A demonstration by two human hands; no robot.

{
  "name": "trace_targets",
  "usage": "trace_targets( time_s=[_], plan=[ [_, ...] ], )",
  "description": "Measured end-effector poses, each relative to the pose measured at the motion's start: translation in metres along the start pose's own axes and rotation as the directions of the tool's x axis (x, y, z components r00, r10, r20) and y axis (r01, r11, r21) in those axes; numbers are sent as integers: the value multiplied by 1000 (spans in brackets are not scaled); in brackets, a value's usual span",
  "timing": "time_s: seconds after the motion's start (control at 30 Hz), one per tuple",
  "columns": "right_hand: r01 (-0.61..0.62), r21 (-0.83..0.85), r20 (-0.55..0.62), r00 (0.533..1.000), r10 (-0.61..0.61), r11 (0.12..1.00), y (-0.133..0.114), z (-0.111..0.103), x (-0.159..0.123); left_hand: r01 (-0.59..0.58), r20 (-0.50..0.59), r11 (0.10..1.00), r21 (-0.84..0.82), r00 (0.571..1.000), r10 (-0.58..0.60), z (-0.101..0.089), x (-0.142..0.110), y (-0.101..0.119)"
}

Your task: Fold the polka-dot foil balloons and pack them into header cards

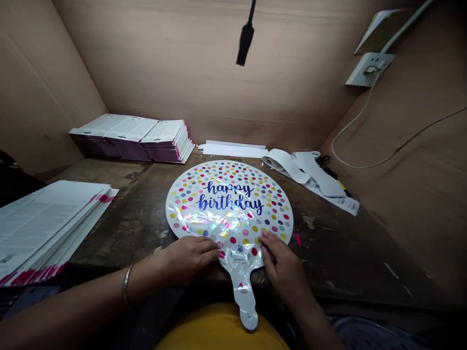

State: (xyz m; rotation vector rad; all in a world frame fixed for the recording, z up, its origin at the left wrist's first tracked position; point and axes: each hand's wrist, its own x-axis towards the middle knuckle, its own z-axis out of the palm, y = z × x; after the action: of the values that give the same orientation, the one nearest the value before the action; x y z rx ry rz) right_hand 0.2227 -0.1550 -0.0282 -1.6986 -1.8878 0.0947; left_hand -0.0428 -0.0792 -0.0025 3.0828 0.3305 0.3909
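A flat, round foil balloon (229,226) lies on the table with its tail (245,296) hanging over the front edge. It is white with coloured dots and blue "happy birthday" lettering, and its surface is shiny and creased. My left hand (191,257), below a metal bangle, rests its fingertips on the balloon's lower left edge; its thumb is hidden. On the lower right edge lies my right hand (284,265), thumb and fingers apart on the foil near the neck.
Stacked printed white packets (131,133) with pink edges stand at the back left. More packets (47,223) lie fanned at the left. At the right are a curled paper strip (310,175) and dark-handled scissors (323,159). A black cable end (245,43) hangs above; a socket (370,69) is on the wall.
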Motion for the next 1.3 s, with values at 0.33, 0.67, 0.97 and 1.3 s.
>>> trace_targets(
  time_s=[0.33, 0.67, 0.97, 1.3],
  plan=[
    [-11, -58, 27, 1000, 13, 998, -2, -1, 5, 43, 41, 997, 67, 998, -46, -1, 12, -6],
    [69, -133, 64, 996, -61, 989, 5, -1, 12, 73, -32, 993, 91, 997, -71, -13, 28, -22],
    [97, -163, 91, 992, -83, 982, 16, 0, 30, 177, 108, 983, 41, 978, -180, -4, 28, -15],
    [296, 71, 8, 955, -298, 952, 0, -21, 25, 428, 198, 809, -404, 904, -379, -5, 45, -46]
  ],
)
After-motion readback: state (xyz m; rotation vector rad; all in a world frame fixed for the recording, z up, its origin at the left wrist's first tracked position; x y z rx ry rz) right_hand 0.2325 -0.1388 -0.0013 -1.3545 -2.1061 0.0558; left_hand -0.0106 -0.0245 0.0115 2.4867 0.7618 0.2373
